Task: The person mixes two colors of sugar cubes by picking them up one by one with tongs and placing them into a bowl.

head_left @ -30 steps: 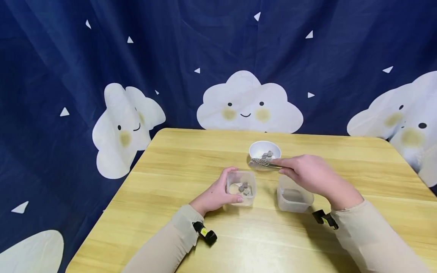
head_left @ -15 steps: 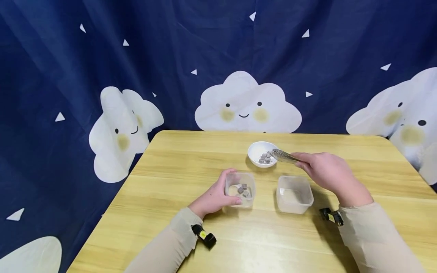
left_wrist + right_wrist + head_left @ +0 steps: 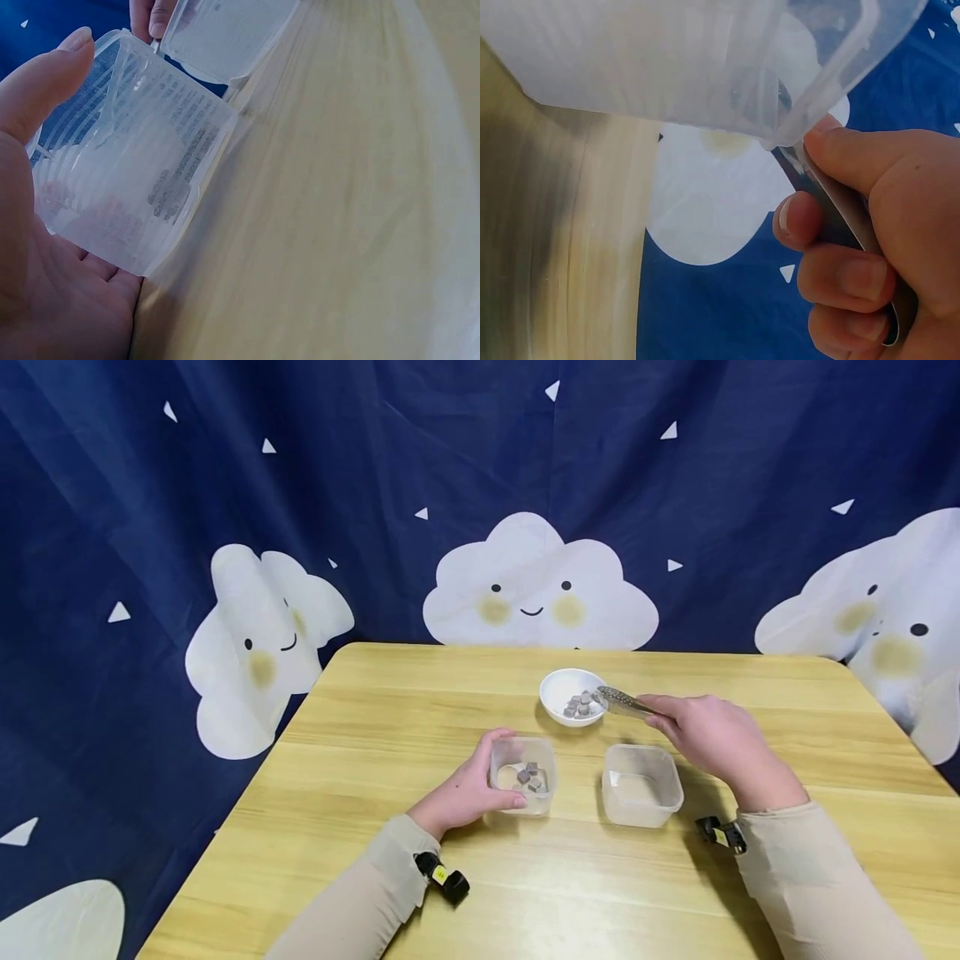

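My left hand point(image 3: 467, 789) holds a clear square plastic container point(image 3: 542, 747) on the table, thumb across the near side and fingers behind it. Small grey cubes point(image 3: 533, 768) lie inside. In the left wrist view, that container point(image 3: 142, 165) shows ribbed, see-through walls. My right hand point(image 3: 716, 735) grips a pair of metal tongs point(image 3: 626, 702), their patterned tips at the right rim of a white bowl point(image 3: 553, 689). Several grey cubes point(image 3: 577, 705) sit in the bowl. The right wrist view shows fingers curled round the tongs' handle point(image 3: 847, 214); the container there hides the tips.
A second clear plastic container point(image 3: 642, 810), without cubes, stands below the tongs, right of the held one. The wooden table point(image 3: 420, 693) ends at a dark blue curtain point(image 3: 375, 485) with white clouds. Each forearm wears a black wrist camera point(image 3: 442, 878).
The tongs have drawn back to the right, from over the bowl's front to its right rim, uncovering the cubes there. My left hand stays on its container.
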{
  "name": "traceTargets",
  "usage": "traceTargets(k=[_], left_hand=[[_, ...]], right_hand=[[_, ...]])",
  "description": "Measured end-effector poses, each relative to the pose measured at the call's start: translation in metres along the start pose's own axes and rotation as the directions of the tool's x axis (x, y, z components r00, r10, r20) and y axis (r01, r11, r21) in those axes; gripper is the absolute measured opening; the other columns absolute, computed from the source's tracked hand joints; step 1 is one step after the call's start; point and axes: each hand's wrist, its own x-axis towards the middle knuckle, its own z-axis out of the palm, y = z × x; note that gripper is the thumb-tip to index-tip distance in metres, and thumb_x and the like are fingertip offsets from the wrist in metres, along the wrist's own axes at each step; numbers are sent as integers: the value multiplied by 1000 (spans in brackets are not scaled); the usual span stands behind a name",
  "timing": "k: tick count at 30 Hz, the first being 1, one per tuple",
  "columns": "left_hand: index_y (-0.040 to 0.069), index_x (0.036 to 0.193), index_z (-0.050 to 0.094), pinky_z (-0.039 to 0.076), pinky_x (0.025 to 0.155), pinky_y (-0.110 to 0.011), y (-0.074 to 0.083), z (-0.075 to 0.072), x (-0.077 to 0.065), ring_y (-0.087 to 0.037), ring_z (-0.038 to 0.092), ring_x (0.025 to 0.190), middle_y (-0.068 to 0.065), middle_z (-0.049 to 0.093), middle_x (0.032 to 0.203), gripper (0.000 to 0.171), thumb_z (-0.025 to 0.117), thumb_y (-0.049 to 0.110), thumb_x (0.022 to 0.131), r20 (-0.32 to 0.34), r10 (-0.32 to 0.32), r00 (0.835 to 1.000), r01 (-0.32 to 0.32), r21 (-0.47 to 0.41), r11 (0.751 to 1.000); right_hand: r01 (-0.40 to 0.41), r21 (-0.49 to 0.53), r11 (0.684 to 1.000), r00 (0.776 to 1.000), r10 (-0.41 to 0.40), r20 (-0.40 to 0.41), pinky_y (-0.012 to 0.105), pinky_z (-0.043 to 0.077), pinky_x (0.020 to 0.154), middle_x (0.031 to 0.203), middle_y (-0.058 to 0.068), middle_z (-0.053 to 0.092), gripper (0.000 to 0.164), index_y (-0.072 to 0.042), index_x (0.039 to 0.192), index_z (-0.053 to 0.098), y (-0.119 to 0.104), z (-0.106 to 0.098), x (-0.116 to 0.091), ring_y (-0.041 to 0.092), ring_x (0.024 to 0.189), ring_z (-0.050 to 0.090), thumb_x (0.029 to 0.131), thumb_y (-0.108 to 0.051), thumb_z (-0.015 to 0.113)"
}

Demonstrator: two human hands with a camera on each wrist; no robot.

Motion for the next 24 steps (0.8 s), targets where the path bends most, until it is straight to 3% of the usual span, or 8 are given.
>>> traceTargets(k=[17, 24], left_hand=[[20, 156, 21, 40, 107, -46, 2, 0, 3, -24, 54, 122, -11, 47, 144, 99, 86, 21, 82, 17, -1, 1000, 2, -38, 999], [21, 156, 21, 34, 111, -49, 0, -1, 0, -23, 52, 125, -9, 48, 143, 101, 87, 25, 80, 6, -4, 1000, 4, 12, 1000]], right_hand=[[-13, -11, 1000, 999, 14, 43, 63, 51, 68, 114, 16, 73, 35, -21, 134, 68, -1, -6, 2, 43, 87, 70, 100, -30, 65], [31, 20, 999, 997, -32, 65, 61, 52, 72, 116, 13, 73, 36, -23, 134, 68, -15, -10, -1, 40, 92, 70, 99, -31, 66]])
